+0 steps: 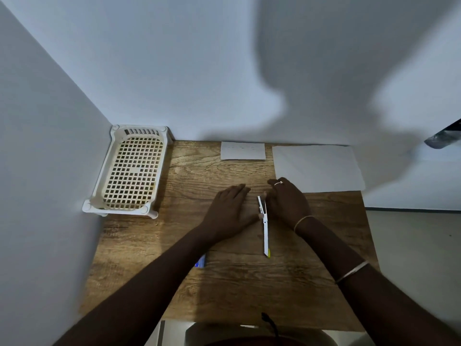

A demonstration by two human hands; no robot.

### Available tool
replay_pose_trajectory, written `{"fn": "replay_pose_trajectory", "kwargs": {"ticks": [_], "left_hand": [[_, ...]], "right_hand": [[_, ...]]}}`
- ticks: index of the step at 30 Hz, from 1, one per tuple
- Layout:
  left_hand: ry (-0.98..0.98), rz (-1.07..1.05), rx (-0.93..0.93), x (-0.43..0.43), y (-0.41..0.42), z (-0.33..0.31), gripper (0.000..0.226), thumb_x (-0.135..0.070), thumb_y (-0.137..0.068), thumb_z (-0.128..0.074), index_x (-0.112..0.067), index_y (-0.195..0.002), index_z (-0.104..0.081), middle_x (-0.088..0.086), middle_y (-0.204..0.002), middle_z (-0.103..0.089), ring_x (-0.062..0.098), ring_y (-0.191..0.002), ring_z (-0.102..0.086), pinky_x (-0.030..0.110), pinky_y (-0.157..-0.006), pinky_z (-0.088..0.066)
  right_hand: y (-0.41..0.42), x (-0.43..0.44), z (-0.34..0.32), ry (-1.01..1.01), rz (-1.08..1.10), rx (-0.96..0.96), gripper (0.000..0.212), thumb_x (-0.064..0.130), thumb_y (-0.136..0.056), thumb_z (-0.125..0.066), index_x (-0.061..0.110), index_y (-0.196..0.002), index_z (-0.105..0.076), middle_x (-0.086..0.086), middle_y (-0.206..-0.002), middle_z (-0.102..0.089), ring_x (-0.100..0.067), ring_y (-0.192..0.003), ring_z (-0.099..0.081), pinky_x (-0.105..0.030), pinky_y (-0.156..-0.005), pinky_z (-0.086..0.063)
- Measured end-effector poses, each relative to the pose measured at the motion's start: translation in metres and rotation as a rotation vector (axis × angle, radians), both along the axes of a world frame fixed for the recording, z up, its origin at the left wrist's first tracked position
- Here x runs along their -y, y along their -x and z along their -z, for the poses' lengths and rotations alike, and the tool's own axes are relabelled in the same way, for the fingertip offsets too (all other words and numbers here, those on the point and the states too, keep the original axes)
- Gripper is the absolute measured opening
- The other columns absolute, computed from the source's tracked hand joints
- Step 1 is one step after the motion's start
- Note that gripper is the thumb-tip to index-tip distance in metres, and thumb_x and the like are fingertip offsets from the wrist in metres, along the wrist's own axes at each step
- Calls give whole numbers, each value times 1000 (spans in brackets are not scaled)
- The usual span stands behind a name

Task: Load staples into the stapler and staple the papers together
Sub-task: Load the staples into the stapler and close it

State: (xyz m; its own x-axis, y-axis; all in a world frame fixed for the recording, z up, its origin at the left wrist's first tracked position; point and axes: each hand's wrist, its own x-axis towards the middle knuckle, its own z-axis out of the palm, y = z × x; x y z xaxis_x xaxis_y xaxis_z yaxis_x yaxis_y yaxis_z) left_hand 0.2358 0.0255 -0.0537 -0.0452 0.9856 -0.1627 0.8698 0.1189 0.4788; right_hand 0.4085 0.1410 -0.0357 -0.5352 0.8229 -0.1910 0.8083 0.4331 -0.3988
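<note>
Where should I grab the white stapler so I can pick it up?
Probably around the middle of the stapler, pinching its two long sides from above. It lies flat on the wooden table, long and thin, pointing away from you, so the narrow width fits between fingers. The right hand is already beside its far end.

Single head cam, wide-angle, looks fwd/down, close over wooden desk (pixel 224 283) in wall corner.

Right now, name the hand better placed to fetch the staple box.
Left. The blue box peeks out just under the left forearm, while the right hand is across the stapler, farther away.
</note>
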Motion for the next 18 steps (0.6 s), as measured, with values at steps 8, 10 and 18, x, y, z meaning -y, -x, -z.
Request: {"fn": "replay_pose_trajectory", "kwargs": {"ticks": [8,10,18], "left_hand": [[168,-21,-64,35,-71,5,130,-80,-67,-63,-12,-162,-3,10,-170,-9,33,-157,-5,60,-124,-4],[179,-24,-69,35,-70,9,126,-71,-70,-67,-13,-162,-4,10,-170,-10,33,-157,-5,61,-124,-6],[78,17,-48,35,-48,7,107,-48,-74,-70,-14,-160,-16,8,-165,-26,32,-154,-20,56,-122,-14]], "right_hand": [[1,18,7,127,81,3,29,47,-83,-67,20,-90,-73,-2,-92,-68,-21,-90,-65,-34,-77,-53],[3,20,7,134,69,-2,25,44,-82,-67,22,-93,-73,-1,-94,-69,-21,-90,-66,-34,-77,-54],[-3,26,5,158,73,-7,34,45,-82,-71,29,-112,-72,3,-105,-70,-16,-98,-65,-30,-80,-51]]}}
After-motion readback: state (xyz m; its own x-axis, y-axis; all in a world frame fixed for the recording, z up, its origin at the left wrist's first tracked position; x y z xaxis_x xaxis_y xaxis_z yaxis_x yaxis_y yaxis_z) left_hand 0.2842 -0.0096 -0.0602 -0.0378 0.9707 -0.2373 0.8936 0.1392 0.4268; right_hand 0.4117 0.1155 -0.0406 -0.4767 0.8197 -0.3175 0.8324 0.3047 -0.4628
